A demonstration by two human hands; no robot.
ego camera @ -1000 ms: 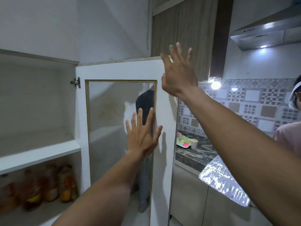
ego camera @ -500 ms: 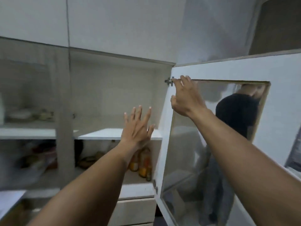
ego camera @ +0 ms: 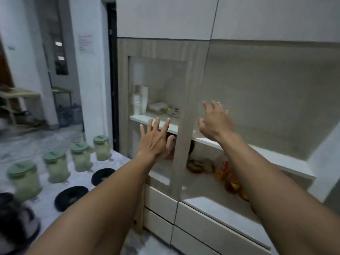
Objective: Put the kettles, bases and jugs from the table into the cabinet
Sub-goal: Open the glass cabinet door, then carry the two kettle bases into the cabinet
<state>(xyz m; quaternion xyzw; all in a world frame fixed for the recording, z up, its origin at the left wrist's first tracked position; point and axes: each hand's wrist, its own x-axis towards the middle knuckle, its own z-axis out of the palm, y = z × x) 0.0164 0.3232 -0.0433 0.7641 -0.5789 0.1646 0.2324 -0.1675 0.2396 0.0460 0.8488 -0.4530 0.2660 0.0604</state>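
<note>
Several green-lidded jugs [ego camera: 55, 165] stand on the marble table [ego camera: 46, 199] at the lower left, with two black round bases [ego camera: 70, 197] in front of them. A dark kettle [ego camera: 14, 219] is blurred at the bottom-left corner. The cabinet [ego camera: 239, 107] fills the right half, its right compartment open with a white shelf [ego camera: 266, 155]. My left hand [ego camera: 156, 140] is raised with fingers spread in front of the wooden door frame [ego camera: 181, 144], holding nothing. My right hand [ego camera: 214, 120] hovers before the open compartment, fingers loosely spread and empty.
Orange bottles [ego camera: 230, 179] and dark items stand on the lower cabinet shelf. Behind the glass door, cups [ego camera: 140, 100] and boxes rest on the upper shelf. White drawers [ego camera: 211, 223] lie below. A dark doorway [ego camera: 112, 89] and a room with furniture lie to the left.
The view swung left from the open cabinet door to the table and jugs. My right hand let go of the door's top edge and now hovers empty.
</note>
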